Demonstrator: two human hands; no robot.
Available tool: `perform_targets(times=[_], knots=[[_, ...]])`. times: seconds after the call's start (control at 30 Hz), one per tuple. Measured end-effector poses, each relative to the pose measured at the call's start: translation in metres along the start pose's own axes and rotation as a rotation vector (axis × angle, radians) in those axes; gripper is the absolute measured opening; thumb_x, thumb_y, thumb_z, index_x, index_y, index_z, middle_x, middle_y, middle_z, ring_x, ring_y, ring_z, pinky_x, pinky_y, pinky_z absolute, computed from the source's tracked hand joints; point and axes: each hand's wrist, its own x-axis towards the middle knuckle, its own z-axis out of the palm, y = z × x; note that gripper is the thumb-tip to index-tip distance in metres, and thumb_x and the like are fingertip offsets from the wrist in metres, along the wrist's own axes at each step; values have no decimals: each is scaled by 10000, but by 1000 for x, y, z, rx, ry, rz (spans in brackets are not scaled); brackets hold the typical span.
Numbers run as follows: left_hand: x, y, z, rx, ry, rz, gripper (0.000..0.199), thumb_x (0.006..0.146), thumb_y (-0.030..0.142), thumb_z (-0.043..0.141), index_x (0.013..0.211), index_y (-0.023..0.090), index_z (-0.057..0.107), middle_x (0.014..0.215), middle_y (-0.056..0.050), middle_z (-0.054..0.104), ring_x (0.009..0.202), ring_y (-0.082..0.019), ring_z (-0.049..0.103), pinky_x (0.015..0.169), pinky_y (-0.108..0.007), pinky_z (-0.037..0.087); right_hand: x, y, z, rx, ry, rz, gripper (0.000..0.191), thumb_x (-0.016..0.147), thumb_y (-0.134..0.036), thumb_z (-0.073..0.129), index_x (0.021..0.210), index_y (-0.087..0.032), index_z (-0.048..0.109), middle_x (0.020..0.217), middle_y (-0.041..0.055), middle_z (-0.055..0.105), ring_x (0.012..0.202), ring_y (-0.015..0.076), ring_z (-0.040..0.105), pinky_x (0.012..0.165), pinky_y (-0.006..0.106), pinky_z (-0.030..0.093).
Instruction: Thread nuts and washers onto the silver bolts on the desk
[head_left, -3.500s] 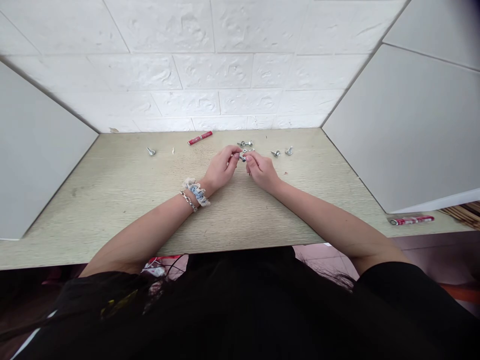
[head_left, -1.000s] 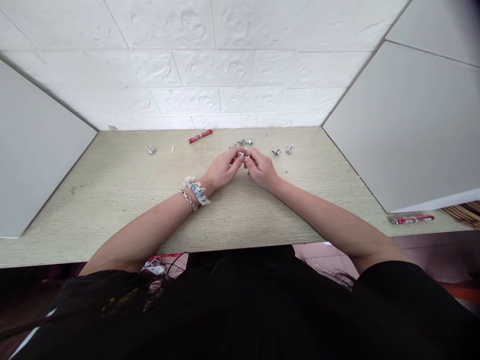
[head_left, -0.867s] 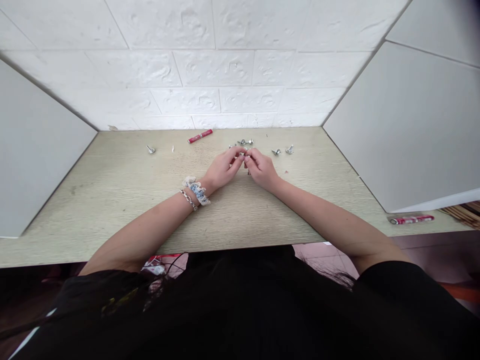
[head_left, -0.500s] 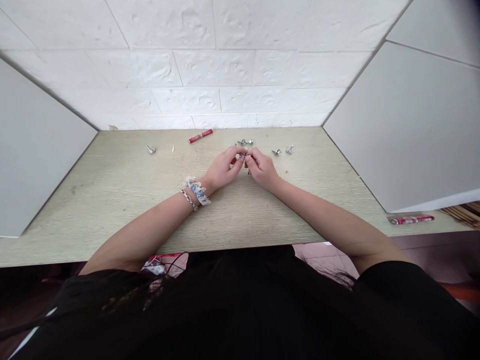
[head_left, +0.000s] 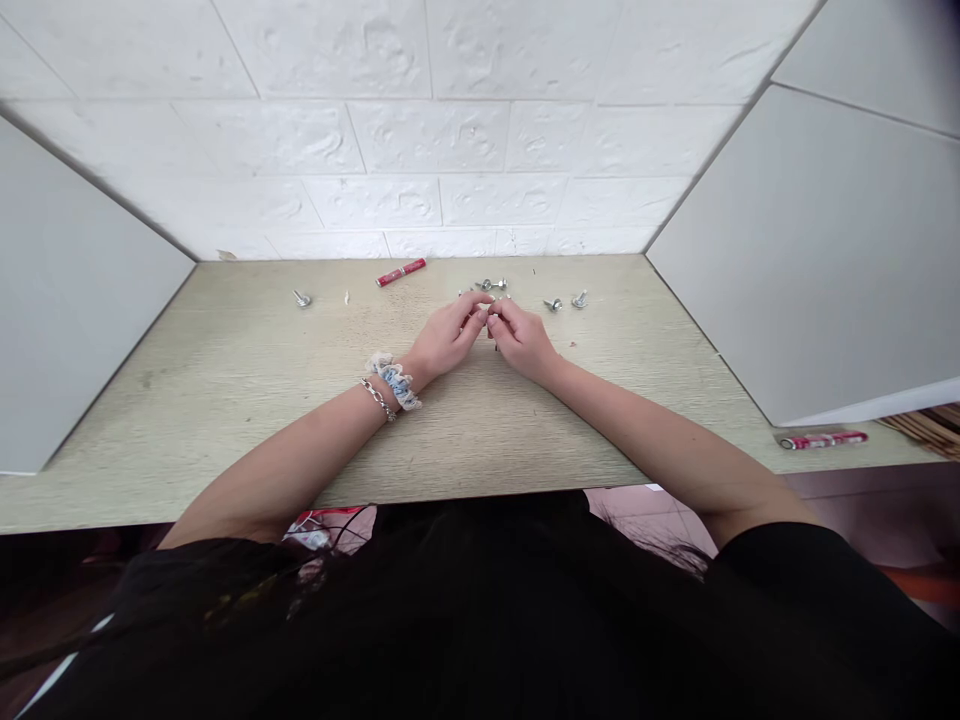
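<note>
My left hand (head_left: pixel 448 335) and my right hand (head_left: pixel 520 338) meet fingertip to fingertip over the middle of the table. Both are closed in a pinch around a small metal part, which the fingers almost wholly hide; its exact kind does not show. Just behind the fingertips lie silver bolts (head_left: pixel 493 285) with washers or nuts on them. To the right of my right hand rest two more, a bolt (head_left: pixel 553 305) and another bolt (head_left: pixel 580 299). A single bolt (head_left: pixel 301 299) lies apart on the left.
A red tube (head_left: pixel 401 272) lies near the white brick-patterned wall (head_left: pixel 472 140). Another red tube (head_left: pixel 823 440) is at the right front edge of the wooden table (head_left: pixel 247 390). Grey panels stand left (head_left: pixel 82 300) and right (head_left: pixel 810 240). A small white scrap (head_left: pixel 346 297) lies left of centre.
My fingertips have shifted slightly and closed further over the small metal part, which showed more plainly before. The bolts and tubes on the table have stayed in place.
</note>
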Motion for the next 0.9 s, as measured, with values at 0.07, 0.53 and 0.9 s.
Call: perform_targets(times=[0.07, 0.53, 0.9], knots=[[0, -1, 1, 5, 9, 2, 344, 998, 420, 325, 1146, 186, 529, 836, -8, 650, 705, -118, 600, 695, -259, 471, 0, 0, 0, 0, 1, -2, 281, 927, -456, 423, 801, -209, 470, 641, -28, 515, 537, 109, 468, 578, 274, 378], [0, 3, -2, -11, -7, -2, 338, 995, 396, 312, 1112, 180, 544, 810, -7, 641, 671, -117, 602, 681, -262, 472, 0, 1, 1, -17, 6, -25, 264, 912, -437, 440, 804, -202, 494, 638, -21, 528, 569, 114, 439, 570, 271, 357], [0, 8, -4, -24, -60, -106, 316, 987, 358, 320, 1123, 181, 544, 721, 33, 637, 543, -97, 575, 645, -250, 458, 0, 2, 1, -39, 4, -26, 265, 909, -439, 439, 802, -204, 498, 610, -25, 499, 555, 116, 420, 561, 271, 351]])
